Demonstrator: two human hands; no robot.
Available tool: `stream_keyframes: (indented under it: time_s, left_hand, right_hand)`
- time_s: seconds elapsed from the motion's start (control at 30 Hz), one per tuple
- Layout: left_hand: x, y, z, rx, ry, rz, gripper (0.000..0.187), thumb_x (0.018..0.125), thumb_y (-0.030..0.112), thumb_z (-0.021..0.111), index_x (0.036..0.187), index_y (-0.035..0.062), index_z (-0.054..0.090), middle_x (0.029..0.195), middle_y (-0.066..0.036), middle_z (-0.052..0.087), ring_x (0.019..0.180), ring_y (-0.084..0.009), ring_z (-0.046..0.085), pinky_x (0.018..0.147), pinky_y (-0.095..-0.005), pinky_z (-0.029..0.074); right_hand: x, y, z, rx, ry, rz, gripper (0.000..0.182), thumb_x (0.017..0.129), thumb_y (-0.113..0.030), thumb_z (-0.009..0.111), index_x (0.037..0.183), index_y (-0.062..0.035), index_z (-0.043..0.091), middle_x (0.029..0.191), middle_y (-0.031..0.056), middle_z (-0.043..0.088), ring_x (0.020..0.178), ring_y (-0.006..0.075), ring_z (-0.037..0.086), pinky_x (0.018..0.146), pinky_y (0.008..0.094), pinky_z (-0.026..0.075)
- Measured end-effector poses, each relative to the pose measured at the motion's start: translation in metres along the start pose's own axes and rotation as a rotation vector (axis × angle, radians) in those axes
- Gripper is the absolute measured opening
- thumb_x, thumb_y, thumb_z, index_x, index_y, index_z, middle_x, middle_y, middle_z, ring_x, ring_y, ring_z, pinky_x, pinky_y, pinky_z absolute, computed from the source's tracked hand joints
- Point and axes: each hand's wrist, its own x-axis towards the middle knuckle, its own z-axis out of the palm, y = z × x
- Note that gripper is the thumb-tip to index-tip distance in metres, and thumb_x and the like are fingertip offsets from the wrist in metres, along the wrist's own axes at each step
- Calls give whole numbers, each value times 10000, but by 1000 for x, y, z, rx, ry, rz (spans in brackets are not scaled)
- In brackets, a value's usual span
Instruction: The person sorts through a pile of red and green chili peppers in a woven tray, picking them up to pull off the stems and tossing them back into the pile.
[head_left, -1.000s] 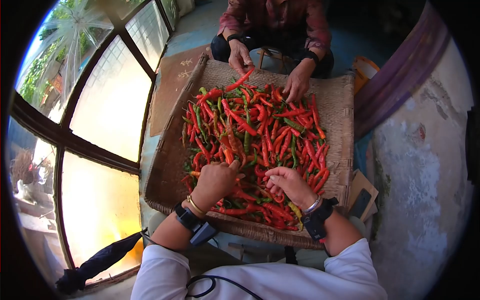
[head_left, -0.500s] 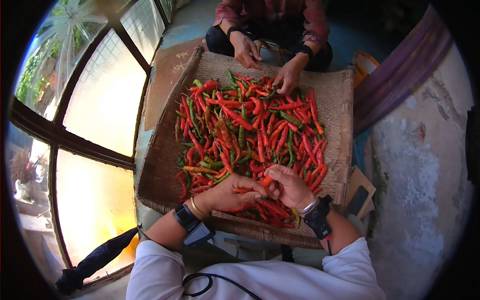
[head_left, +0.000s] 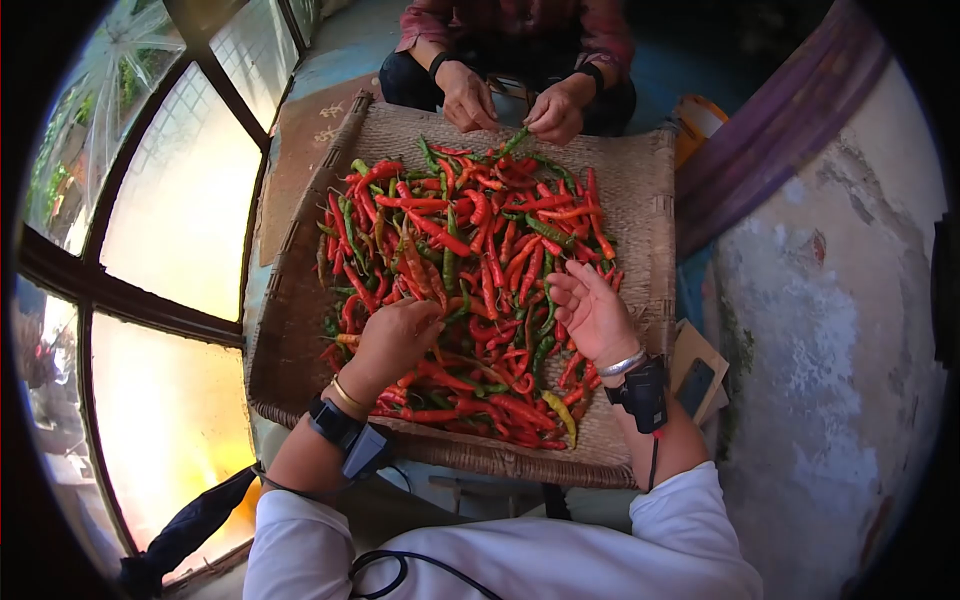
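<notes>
Curled into the chili peppers, left hand hides its grip; right hand hovers spread, empty. Light, slick pods; likely best pinched near stems.

White long sleeves are pushed up; the left hand wears a gold bangle and black wrist device, the right hand a silver bracelet and black strapped device.

Your clear lanes on the woven tray are its bare right strip and its bare left edge beside the chilli heap. At the heap's far end, a co-worker's hands block the way.
</notes>
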Motion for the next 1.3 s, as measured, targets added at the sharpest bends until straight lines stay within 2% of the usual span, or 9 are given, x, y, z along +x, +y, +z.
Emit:
stream_keyframes:
  time_s: [0.03, 0.13, 0.37, 0.47, 0.53, 0.63, 0.83, 1.0, 1.3]
  left_hand:
    - [-1, 1, 1, 94, 11, 20, 248, 694, 138, 638, 923, 56, 591, 764, -121, 566, 721, -291, 567, 646, -353, 468]
    - [0, 1, 4, 293, 3, 43, 248, 695, 173, 631, 912, 58, 594, 776, -109, 553, 766, -277, 563, 662, -371, 463]
    - [0, -3, 5, 301, -196, 11, 248, 703, 162, 611, 934, 73, 592, 844, -94, 540, 815, -276, 549, 687, -354, 459]
    - [-7, -16, 6, 341, -194, 142, 228, 711, 138, 593, 933, 87, 597, 848, -92, 528, 812, -269, 555, 679, -348, 463]
    - [-7, -13, 8, 376, -6, 247, 202, 703, 97, 535, 888, 99, 616, 795, -77, 503, 724, -247, 572, 615, -353, 475]
    - [-2, -9, 4, 423, -186, 212, 187, 715, 95, 526, 878, 111, 617, 763, -69, 501, 674, -235, 575, 576, -347, 476]
    - [0, 2, 3, 314, -36, 269, 142, 705, 118, 553, 843, 89, 573, 700, -52, 529, 593, -228, 580, 485, -336, 464]
    - [-4, 17, 10, 188, 7, 325, 121, 704, 146, 592, 807, 93, 558, 664, -42, 538, 578, -222, 579, 469, -325, 462]
    - [-8, 29, 12, 95, 22, 301, 201, 678, 199, 677, 821, 88, 589, 670, -55, 570, 574, -235, 580, 491, -328, 460]
  right_hand:
    - [-1, 5, -3, -67, -89, 90, 270, 882, -237, 482, 1089, -64, 479, 889, 59, 615, 728, 125, 593, 572, 236, 466]
    - [-9, 16, 4, -181, -223, 176, 278, 882, -224, 484, 1095, -44, 482, 830, 59, 613, 652, 105, 580, 527, 219, 452]
    - [-29, 37, 15, -568, -400, 259, 236, 870, -174, 496, 1044, -19, 521, 795, 42, 597, 628, 67, 549, 547, 189, 433]
    - [-31, 39, 17, -594, -409, 261, 242, 870, -180, 497, 1045, -15, 522, 796, 36, 597, 632, 60, 544, 544, 183, 426]
    - [-32, 42, 18, -609, -403, 267, 237, 874, -178, 489, 1042, -15, 524, 797, 37, 598, 625, 57, 543, 538, 175, 426]
    - [-32, 45, 18, -656, -408, 286, 235, 879, -174, 476, 1040, -9, 524, 786, 37, 591, 613, 53, 539, 513, 163, 421]
    - [-37, 48, 24, -812, -435, 247, 246, 862, -135, 503, 1058, 13, 508, 775, 23, 572, 620, 40, 530, 489, 163, 424]
    - [-42, 65, 23, -958, -519, -145, 249, 817, -69, 560, 1051, 5, 516, 759, 14, 578, 630, 64, 536, 566, 202, 453]
    - [-47, 53, 29, -683, -343, 26, 106, 863, -90, 509, 940, -25, 542, 732, 25, 583, 577, 56, 540, 501, 185, 437]
